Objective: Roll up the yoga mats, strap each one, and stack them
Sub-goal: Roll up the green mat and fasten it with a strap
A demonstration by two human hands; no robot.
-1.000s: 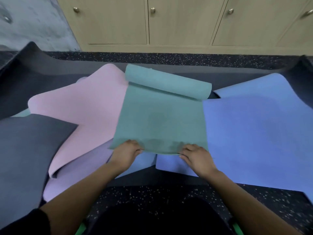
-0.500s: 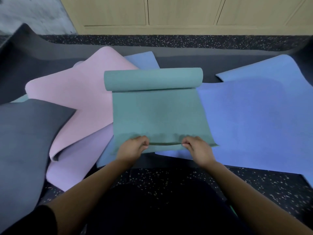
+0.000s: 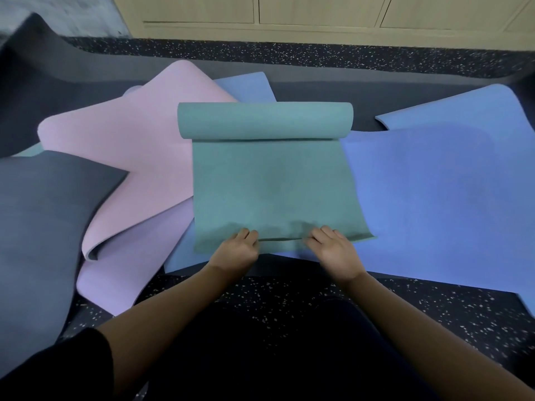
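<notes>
A teal yoga mat (image 3: 272, 180) lies in the middle of the pile, its far end curled into a loose roll (image 3: 265, 120). My left hand (image 3: 236, 251) and my right hand (image 3: 335, 250) each grip the mat's near edge, fingers curled over it, and the edge is folded over between them. Under it on the left lies a pink mat (image 3: 139, 146) with a lilac underside (image 3: 121, 273). A large blue mat (image 3: 440, 204) spreads out on the right.
A dark grey mat (image 3: 40, 227) covers the left side, and another grey mat (image 3: 318, 79) runs behind the pile. A blue mat corner (image 3: 246, 88) shows behind the teal roll. Speckled black floor (image 3: 289, 287) lies under me. Wooden cabinets (image 3: 318, 13) stand at the back.
The teal mat has swung round from a slant to square in front of me. Both hands have curled over its near edge and begun folding it. The view has tilted downward.
</notes>
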